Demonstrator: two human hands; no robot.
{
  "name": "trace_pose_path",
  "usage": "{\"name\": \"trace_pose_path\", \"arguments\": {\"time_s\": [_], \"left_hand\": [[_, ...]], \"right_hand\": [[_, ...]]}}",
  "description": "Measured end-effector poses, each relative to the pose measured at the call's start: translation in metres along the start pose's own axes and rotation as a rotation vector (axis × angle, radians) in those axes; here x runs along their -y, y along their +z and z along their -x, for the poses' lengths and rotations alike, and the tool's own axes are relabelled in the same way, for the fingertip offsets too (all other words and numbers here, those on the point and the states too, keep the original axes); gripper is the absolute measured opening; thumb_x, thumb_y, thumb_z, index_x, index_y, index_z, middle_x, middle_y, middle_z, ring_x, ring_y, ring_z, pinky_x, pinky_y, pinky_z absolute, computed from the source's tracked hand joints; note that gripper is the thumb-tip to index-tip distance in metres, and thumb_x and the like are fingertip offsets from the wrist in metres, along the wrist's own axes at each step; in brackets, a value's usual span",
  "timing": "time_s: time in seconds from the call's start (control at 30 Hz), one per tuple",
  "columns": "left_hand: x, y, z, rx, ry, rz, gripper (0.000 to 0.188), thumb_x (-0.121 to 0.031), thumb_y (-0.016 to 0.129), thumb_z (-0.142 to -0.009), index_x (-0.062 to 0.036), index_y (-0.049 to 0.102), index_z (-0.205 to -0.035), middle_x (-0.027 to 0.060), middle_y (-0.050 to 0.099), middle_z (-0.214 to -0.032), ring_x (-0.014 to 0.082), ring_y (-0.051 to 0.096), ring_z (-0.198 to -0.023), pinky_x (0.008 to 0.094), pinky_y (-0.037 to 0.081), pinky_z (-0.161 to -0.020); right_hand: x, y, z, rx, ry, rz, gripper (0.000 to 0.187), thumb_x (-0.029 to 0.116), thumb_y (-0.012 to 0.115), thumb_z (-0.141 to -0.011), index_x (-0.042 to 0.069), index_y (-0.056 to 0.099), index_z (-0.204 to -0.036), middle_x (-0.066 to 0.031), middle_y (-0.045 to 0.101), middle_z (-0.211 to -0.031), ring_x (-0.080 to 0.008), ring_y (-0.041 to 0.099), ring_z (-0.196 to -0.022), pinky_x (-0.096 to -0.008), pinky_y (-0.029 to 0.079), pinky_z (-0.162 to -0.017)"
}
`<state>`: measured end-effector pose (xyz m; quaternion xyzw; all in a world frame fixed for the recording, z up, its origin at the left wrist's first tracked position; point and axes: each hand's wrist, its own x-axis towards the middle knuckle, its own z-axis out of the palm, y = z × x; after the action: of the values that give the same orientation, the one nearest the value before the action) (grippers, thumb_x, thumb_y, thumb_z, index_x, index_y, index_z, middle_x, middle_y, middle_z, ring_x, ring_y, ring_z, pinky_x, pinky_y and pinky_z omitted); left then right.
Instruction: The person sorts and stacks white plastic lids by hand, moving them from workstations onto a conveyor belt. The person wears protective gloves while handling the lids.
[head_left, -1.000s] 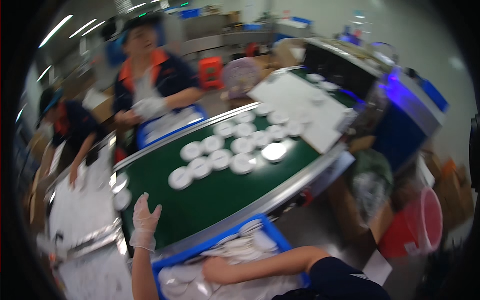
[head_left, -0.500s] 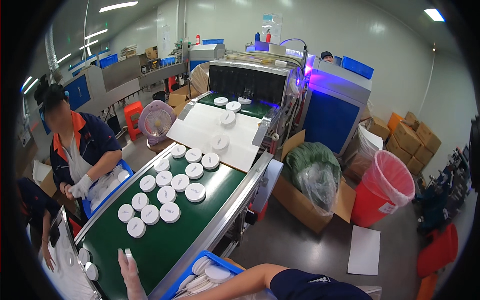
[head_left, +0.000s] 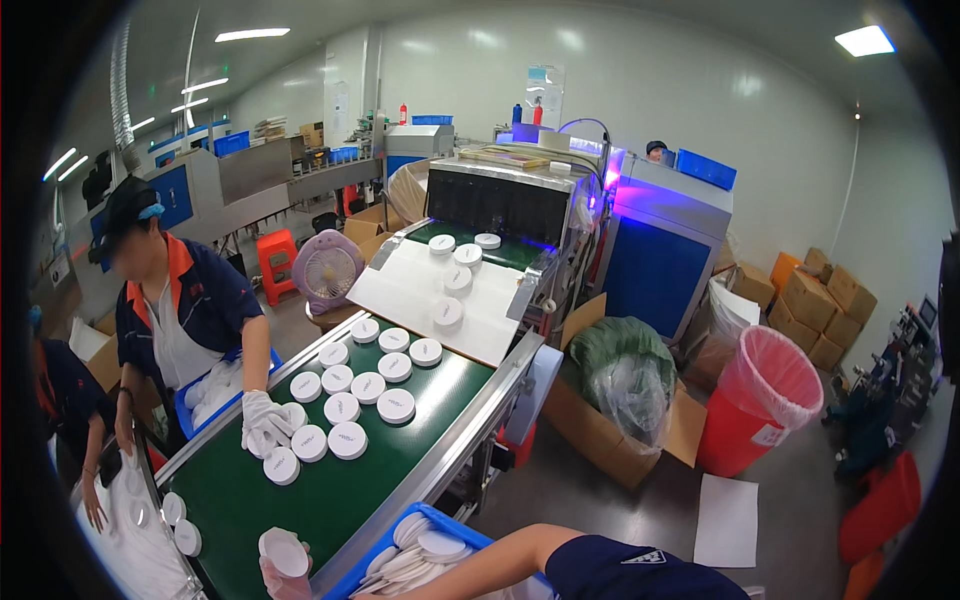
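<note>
My left hand (head_left: 284, 562), in a thin translucent glove, grips a round white disc (head_left: 288, 553) over the near end of the green conveyor belt (head_left: 410, 455). The face of this disc shows plain. My right forearm (head_left: 470, 572) reaches in from the right across a blue bin (head_left: 350, 572); its hand is below the frame. Thin white discs (head_left: 440, 543) lie heaped in that bin. Several thick white discs with dark print (head_left: 347, 440) lie on the belt. A co-worker's white-gloved hand (head_left: 265, 422) touches discs at the belt's left side.
More discs come down a white sloping board (head_left: 420, 290) from the machine's dark curtain (head_left: 495, 205). A second blue bin (head_left: 186, 412) stands by the co-worker. On the right are an open carton (head_left: 590, 420) and a red lined bin (head_left: 735, 430).
My left hand has turned, so the disc shows its broad face instead of its edge. The co-worker's gloved hand has reached onto the belt. The view has shifted slightly.
</note>
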<state>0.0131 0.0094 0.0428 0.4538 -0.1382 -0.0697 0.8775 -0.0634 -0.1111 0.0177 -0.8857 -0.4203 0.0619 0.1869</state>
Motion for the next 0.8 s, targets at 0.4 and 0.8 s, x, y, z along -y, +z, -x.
{"name": "trace_pose_path", "arguments": {"time_s": [0.4,0.8], "left_hand": [[0.000,0.002,0.002,-0.232,-0.232,0.307,0.044,-0.032,0.034,-0.088,0.0033,0.050,-0.110,0.0159,0.058,-0.103,0.0286,0.056,-0.096,0.0410,0.047,-0.082],[0.027,-0.001,0.014,-0.407,0.017,-0.587,0.008,-0.002,0.059,-0.075,0.0014,0.061,-0.082,0.0030,0.060,-0.075,0.0106,0.054,-0.066,0.0245,0.045,-0.061]], "right_hand": [[-0.048,-0.075,-0.008,-0.926,0.344,-0.743,0.012,0.010,0.060,-0.077,-0.001,0.060,-0.079,-0.0102,0.060,-0.071,-0.0147,0.057,-0.064,-0.0282,0.045,-0.057],[-0.063,-0.049,-0.011,-0.526,0.382,-0.159,0.019,0.026,0.058,-0.075,0.008,0.059,-0.069,-0.0091,0.061,-0.071,-0.0276,0.059,-0.062,-0.0376,0.046,-0.053]]}}
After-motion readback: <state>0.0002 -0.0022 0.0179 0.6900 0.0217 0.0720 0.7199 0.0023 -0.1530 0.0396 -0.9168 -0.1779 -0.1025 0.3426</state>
